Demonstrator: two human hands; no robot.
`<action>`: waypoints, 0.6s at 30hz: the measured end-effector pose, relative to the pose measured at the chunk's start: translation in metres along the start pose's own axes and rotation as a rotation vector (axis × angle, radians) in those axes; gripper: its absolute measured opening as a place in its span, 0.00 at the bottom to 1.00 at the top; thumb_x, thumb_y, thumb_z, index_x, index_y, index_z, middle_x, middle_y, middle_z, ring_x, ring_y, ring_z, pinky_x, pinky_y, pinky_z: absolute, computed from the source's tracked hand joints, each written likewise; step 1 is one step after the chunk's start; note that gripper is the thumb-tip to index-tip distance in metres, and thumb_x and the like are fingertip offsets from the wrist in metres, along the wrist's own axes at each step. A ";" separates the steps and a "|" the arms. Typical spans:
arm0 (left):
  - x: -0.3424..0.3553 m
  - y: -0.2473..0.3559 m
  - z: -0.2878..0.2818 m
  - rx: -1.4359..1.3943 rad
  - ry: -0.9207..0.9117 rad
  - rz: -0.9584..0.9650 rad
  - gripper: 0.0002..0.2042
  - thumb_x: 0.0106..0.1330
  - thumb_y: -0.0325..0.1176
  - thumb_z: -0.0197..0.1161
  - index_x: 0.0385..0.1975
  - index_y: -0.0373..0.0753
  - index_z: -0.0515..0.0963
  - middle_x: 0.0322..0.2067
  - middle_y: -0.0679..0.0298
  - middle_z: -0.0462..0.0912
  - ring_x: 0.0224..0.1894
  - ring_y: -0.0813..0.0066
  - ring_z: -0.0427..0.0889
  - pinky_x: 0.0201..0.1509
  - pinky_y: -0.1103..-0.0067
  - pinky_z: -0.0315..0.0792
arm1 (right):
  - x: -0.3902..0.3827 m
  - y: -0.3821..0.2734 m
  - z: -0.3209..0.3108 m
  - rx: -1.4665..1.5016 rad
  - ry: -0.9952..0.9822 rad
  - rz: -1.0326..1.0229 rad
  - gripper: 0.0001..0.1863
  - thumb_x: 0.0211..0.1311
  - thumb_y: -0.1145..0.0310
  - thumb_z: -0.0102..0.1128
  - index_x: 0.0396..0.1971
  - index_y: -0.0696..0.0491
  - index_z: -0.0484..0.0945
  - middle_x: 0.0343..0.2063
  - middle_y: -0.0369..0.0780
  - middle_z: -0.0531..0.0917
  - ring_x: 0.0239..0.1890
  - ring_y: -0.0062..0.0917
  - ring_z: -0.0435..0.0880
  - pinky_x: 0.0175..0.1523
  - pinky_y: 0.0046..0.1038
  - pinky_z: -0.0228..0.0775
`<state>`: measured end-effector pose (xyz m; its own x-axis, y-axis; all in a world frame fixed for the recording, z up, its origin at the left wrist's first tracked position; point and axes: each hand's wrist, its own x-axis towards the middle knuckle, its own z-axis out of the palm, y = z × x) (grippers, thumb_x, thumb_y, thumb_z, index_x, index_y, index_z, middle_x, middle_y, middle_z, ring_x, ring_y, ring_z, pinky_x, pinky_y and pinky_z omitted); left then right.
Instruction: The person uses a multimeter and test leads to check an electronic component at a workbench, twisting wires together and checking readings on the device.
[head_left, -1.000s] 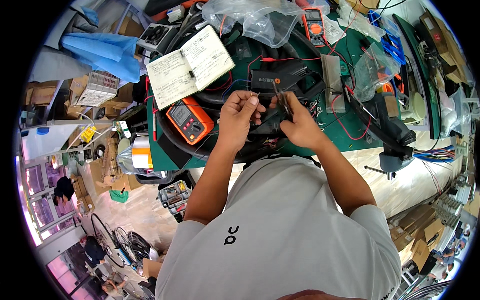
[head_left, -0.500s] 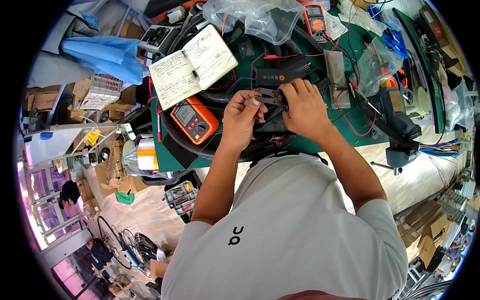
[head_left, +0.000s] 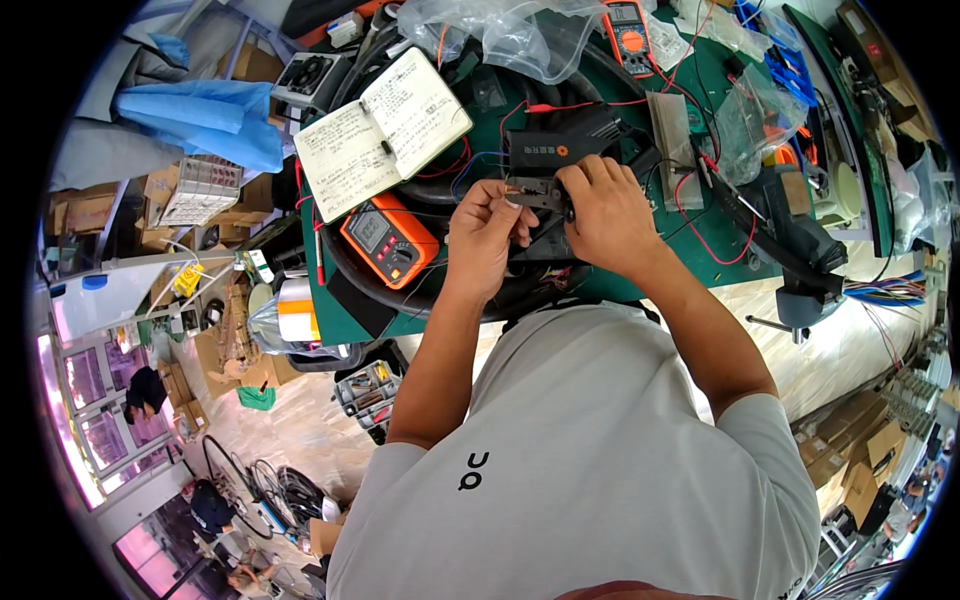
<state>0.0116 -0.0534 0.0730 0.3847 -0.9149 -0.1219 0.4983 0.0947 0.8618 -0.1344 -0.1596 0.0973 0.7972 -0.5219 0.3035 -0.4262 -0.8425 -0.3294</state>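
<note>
My left hand (head_left: 485, 230) pinches a small part (head_left: 512, 191), probably a wire end, at the jaws of a dark hand tool (head_left: 537, 197). My right hand (head_left: 610, 215) is closed on that tool, held sideways above a black housing (head_left: 555, 149) with an orange emblem. An open notebook (head_left: 425, 115) lies at upper left of my hands, and an orange-and-black meter (head_left: 392, 243) sits beside my left wrist. Black cables, thin red and blue wires lie around them on the green mat (head_left: 732, 262).
A second meter (head_left: 630, 40), plastic bags (head_left: 530, 30), a clear strip (head_left: 670, 140) and black equipment (head_left: 805, 290) crowd the bench. An organiser case (head_left: 365, 400) stands below at left. Cardboard boxes, coiled cables and co-workers (head_left: 210, 510) are farther out at both sides.
My right hand has turned the tool from upright to sideways and brought its jaws to the part in my left fingers. Over the last half second both hands have barely moved.
</note>
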 end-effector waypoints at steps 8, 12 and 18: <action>0.000 -0.003 0.000 0.052 0.010 -0.003 0.07 0.69 0.35 0.55 0.36 0.38 0.71 0.25 0.63 0.78 0.23 0.83 0.72 0.27 0.85 0.68 | 0.001 0.001 0.001 -0.014 0.040 -0.038 0.18 0.36 0.73 0.62 0.33 0.55 0.70 0.31 0.44 0.73 0.35 0.39 0.75 0.41 0.35 0.65; 0.000 -0.002 0.002 0.070 0.031 -0.016 0.06 0.69 0.34 0.55 0.36 0.38 0.71 0.24 0.65 0.77 0.23 0.83 0.72 0.26 0.85 0.67 | 0.000 0.004 0.004 0.019 0.017 -0.033 0.16 0.37 0.73 0.62 0.31 0.55 0.70 0.28 0.45 0.74 0.32 0.40 0.76 0.39 0.36 0.67; -0.001 -0.001 0.003 0.102 0.044 -0.006 0.07 0.69 0.33 0.55 0.30 0.40 0.67 0.17 0.72 0.63 0.18 0.86 0.61 0.22 0.87 0.57 | -0.001 0.002 0.003 0.089 -0.096 0.059 0.17 0.38 0.74 0.62 0.33 0.55 0.70 0.27 0.45 0.75 0.32 0.43 0.77 0.40 0.39 0.69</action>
<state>0.0079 -0.0543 0.0738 0.4167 -0.8971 -0.1467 0.4197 0.0467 0.9064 -0.1345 -0.1609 0.0932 0.8110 -0.5514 0.1957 -0.4374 -0.7935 -0.4232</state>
